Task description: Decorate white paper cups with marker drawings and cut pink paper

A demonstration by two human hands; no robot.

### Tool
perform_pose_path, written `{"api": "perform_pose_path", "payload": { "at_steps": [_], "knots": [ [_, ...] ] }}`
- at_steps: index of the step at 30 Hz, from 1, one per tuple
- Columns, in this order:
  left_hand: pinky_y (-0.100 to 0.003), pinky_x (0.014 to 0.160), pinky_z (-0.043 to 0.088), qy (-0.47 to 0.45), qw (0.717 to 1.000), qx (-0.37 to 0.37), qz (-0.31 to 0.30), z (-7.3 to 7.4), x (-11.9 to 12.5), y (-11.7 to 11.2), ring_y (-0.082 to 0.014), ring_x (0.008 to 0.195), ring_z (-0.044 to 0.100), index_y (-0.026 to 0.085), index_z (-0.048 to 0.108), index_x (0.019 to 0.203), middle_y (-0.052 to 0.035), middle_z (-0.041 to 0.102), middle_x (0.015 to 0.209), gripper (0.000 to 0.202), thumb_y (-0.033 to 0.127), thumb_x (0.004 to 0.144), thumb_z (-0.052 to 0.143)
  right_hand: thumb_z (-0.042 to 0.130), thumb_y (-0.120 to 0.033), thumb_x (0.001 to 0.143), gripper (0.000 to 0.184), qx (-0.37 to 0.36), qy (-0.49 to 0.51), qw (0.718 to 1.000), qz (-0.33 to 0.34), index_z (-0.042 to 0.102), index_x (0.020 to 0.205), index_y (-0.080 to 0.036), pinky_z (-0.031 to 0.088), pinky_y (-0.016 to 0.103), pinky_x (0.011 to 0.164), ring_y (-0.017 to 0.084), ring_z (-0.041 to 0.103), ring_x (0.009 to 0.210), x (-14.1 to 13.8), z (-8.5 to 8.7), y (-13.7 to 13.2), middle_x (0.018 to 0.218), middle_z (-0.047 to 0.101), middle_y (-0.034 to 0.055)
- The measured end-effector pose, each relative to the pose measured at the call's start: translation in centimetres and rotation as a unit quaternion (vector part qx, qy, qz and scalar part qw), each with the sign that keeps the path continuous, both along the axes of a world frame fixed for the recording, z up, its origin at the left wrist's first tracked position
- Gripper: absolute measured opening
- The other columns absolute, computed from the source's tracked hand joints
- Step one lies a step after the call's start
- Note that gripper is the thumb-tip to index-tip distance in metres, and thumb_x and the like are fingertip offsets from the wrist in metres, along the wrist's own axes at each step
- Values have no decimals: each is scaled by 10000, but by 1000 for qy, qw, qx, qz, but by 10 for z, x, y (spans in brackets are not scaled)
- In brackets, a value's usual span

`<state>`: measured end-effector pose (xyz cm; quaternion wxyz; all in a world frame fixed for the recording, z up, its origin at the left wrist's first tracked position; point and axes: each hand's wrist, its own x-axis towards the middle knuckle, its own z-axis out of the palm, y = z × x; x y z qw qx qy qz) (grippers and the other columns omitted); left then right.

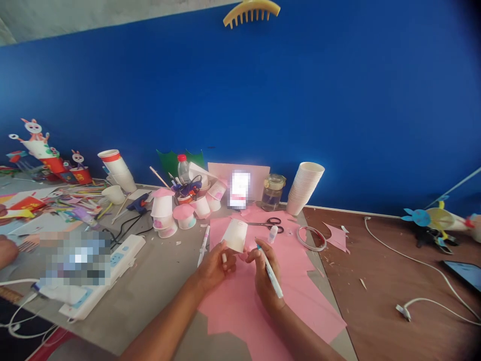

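A white paper cup is tilted in my left hand, whose fingers close around its lower end. A small pale piece, perhaps a pen cap, shows between those fingers. My right hand grips a white marker pen with a blue end pointing toward the cup; I cannot tell whether it touches. Beneath both hands lies pink paper with cut edges. Just beyond the cup are scissors with dark handles and a small clear bottle. Another marker rests to the left.
Stacked paper cups, a lidded jar and a tape roll stand or lie behind. Pink-topped cup crafts cluster left, near a glue gun and power strip. Another person's hand shows far left.
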<state>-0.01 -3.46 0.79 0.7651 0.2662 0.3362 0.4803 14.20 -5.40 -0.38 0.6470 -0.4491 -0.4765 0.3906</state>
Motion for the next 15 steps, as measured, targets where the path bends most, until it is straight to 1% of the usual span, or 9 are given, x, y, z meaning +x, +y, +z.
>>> {"api": "perform_pose_path", "payload": {
  "at_steps": [3,7,11,15],
  "knots": [
    [-241,449,289,5,1000,-9,-6,-1,0,0,-68,410,278,145,640,841,19,475,530,351,488,765,632,531,-416,877,291,2,2,1000,-1,562,1078,-208,511,356,704,200,640,740,1,-2,2,712,631,9],
    [-237,447,272,-5,999,-4,-33,-4,-1,0,-73,412,280,153,611,804,34,430,515,386,538,777,592,532,-337,882,271,12,8,1000,27,534,1127,-222,531,350,729,187,637,800,0,-8,3,828,608,22],
    [-239,467,279,-17,999,-5,-50,-5,1,-2,-88,419,292,169,581,789,65,336,455,400,569,783,568,534,-256,875,300,65,-42,996,34,517,1173,-224,516,354,769,178,609,800,-2,-12,1,858,589,29],
    [-240,488,289,-12,999,-7,-31,-2,2,-4,-89,434,296,177,565,794,63,352,450,377,554,788,576,552,-196,850,323,119,-99,988,22,532,1169,-242,493,353,781,192,589,829,0,-10,-1,871,587,30]
  ]
}}
